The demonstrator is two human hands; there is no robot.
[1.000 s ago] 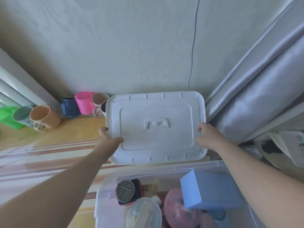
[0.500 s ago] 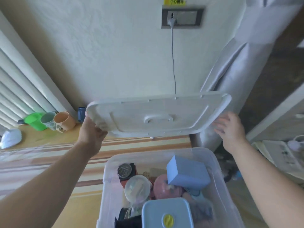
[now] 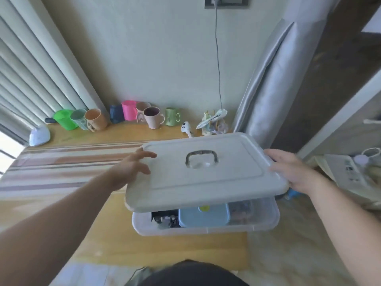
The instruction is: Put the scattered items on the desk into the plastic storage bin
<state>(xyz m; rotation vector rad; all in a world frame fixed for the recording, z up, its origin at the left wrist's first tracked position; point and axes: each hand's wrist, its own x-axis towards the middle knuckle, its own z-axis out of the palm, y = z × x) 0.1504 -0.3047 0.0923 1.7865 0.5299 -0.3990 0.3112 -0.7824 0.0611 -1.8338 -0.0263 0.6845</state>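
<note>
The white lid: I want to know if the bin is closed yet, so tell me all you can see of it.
The white lid is matte plastic, rectangular with rounded corners, a raised border and a grey recessed handle. It hangs tilted above the clear bin, not seated. The right hand holds its right edge; the left hand touches its left edge, fingers spread.

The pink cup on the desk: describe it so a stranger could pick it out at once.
Look along the back of the wooden desk, where a row of cups stands against the wall. The pink cup stands upright between a dark blue cup and a beige mug. It is the only bright pink one.
</note>
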